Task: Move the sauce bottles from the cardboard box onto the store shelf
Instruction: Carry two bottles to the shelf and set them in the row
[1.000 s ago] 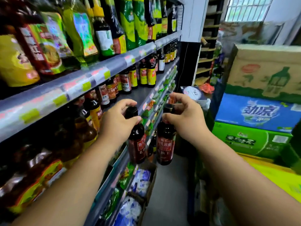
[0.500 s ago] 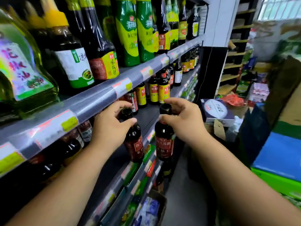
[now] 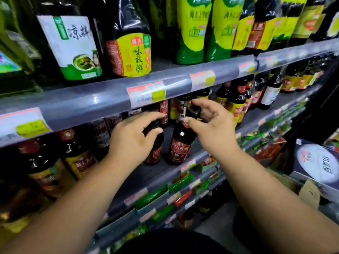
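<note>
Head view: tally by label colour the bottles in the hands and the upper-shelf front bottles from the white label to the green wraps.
Red label: 2, left bottle in left hand, right bottle in right hand
White-and-green label: 1
Yellow-and-red label: 1
Green-and-yellow wrap: 2
Total: 6

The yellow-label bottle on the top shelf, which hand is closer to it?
Left. The left hand is below the yellow-label bottle, under the shelf edge; the right hand is farther right.
</note>
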Motion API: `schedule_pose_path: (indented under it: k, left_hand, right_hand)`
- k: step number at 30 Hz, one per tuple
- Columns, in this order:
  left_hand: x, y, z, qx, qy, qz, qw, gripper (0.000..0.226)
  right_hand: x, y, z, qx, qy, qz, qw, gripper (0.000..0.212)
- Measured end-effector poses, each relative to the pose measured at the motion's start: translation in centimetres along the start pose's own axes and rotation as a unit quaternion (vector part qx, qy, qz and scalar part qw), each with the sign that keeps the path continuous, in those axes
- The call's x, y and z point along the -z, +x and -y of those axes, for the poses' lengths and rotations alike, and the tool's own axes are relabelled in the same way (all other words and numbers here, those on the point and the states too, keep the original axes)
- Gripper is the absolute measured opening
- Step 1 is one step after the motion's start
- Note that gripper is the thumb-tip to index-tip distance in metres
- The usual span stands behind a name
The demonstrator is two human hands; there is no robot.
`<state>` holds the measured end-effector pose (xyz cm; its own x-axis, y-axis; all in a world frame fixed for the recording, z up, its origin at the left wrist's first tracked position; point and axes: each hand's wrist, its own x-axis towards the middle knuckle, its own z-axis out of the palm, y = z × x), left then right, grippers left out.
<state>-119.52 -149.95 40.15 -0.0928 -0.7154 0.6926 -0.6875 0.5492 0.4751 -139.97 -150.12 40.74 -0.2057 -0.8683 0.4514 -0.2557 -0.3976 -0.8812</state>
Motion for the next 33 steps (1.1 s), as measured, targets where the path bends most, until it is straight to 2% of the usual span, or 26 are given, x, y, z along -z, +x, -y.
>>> schedule_pose_path:
  k: [5, 12, 16, 20, 21, 25, 28, 33]
  left_hand:
    - [-1.1, -0.9, 0.3, 0.022, 0.029, -0.039, 0.999, 0.035]
    - [-1.3, 0.2, 0.5, 0.142, 0.019, -0.046, 0.989, 0.049]
    - [-2.0, 0.2, 1.2, 0.142, -0.002, -0.044, 0.989, 0.049]
    - [-3.5, -0.8, 0.9, 0.150, -0.054, -0.008, 0.987, 0.079]
    - [-4.0, -1.2, 1.1, 0.156, -0.063, 0.000, 0.986, 0.083]
    - [-5.1, -2.6, 2.2, 0.163, -0.051, 0.000, 0.985, 0.070]
    - [-5.3, -3.0, 3.2, 0.154, -0.052, -0.007, 0.987, 0.079]
    - [-6.0, -3.6, 4.5, 0.213, -0.117, -0.016, 0.970, 0.089]
  right_hand:
    - [-0.5, 2.1, -2.5, 0.022, 0.020, 0.029, 0.999, 0.047]
    - [-2.1, 3.6, -4.3, 0.019, 0.045, 0.101, 0.994, 0.049]
    - [-2.4, 4.3, -4.6, 0.030, 0.040, 0.132, 0.990, 0.060]
    - [-3.1, 3.1, -6.7, 0.016, 0.024, 0.205, 0.978, 0.051]
    - [-3.3, 2.8, -7.1, 0.010, 0.023, 0.216, 0.976, 0.054]
    - [-3.9, 1.9, -8.5, 0.008, 0.018, 0.275, 0.961, 0.070]
    - [-4.0, 0.9, -9.6, -0.002, 0.001, 0.301, 0.954, 0.087]
    - [-4.1, 0.3, -10.5, -0.036, -0.008, 0.301, 0.953, 0.086]
